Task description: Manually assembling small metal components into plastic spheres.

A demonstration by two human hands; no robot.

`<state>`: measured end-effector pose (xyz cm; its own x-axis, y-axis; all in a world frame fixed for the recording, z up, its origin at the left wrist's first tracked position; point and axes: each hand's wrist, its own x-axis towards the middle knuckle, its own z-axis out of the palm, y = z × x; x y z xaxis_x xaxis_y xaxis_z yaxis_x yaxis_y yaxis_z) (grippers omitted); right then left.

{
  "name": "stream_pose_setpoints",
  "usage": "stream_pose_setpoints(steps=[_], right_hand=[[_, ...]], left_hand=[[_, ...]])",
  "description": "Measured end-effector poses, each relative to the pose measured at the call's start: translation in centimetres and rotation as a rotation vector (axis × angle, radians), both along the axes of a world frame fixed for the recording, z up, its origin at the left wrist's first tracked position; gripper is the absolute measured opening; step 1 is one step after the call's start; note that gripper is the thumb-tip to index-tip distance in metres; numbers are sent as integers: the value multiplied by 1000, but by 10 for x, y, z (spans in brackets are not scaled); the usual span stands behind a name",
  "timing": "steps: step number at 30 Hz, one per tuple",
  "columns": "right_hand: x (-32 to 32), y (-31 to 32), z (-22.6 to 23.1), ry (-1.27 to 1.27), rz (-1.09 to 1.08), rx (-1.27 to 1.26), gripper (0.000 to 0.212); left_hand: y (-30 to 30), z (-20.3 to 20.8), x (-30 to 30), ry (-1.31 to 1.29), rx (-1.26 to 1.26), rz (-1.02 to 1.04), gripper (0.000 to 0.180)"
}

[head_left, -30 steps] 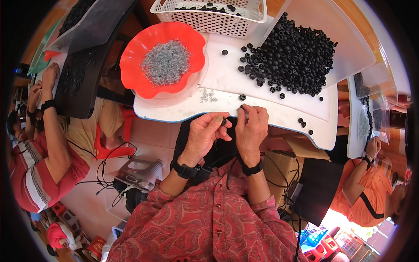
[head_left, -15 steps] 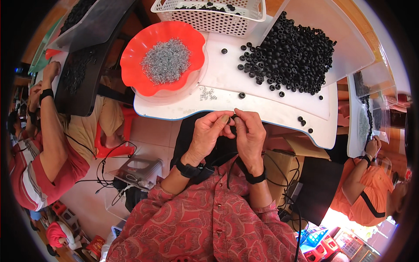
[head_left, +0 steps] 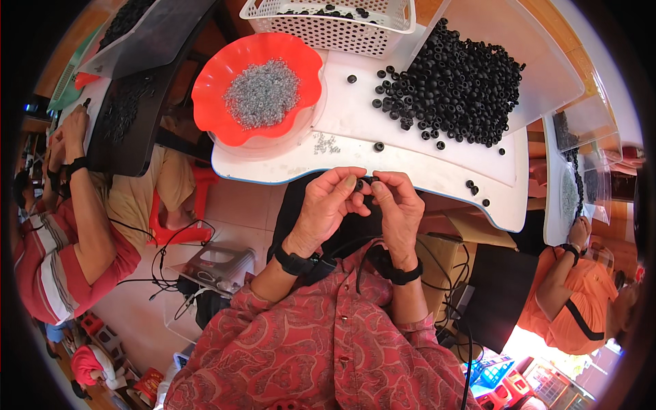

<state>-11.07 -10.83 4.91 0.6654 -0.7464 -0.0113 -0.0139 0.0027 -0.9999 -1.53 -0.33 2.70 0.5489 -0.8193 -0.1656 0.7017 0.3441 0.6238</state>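
Observation:
Just in front of the table's near edge, my left hand (head_left: 326,208) pinches a small black round part (head_left: 359,185) with a hole in it, between thumb and fingertips. My right hand (head_left: 400,212) has its thumb and forefinger closed on a dark bit (head_left: 373,180) right beside it. Whether that is a second piece or the same one, I cannot tell. Beyond my hands, a big pile of like black round parts (head_left: 461,89) covers the right of the white table (head_left: 273,172). One loose black part (head_left: 378,147) lies nearest my fingertips.
A red scalloped bowl (head_left: 210,102) holds tiny clear pieces (head_left: 263,92), some spilled before it. Behind stands a white perforated basket (head_left: 328,34) with black parts. A translucent bin (head_left: 547,75) lies around the pile. Co-workers sit left (head_left: 89,225) and right (head_left: 567,294). Cables hang near my right arm.
My fingertips have drawn slightly apart, showing more of the black part. My right hand has shifted a little to the right. The left co-worker's raised hand has come down slightly.

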Motion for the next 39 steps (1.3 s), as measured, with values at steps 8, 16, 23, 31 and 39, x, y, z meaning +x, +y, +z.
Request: stream_pose_setpoints(steps=[8, 16, 23, 31, 39], right_hand=[[0, 3, 2, -16, 11, -119, 14], [2, 6, 9, -67, -3, -251, 15], [2, 8, 11, -52, -1, -330, 15], [4, 10, 12, -60, 6, -317, 16], [4, 10, 7, -44, 2, -329, 17]], left_hand=[[-1, -6, 0, 59, -55, 27, 29], [1, -5, -1, 155, -124, 6, 32], [2, -8, 0, 187, -143, 5, 30], [1, -9, 0, 179, -121, 12, 28], [2, -9, -1, 158, -107, 21, 27]])
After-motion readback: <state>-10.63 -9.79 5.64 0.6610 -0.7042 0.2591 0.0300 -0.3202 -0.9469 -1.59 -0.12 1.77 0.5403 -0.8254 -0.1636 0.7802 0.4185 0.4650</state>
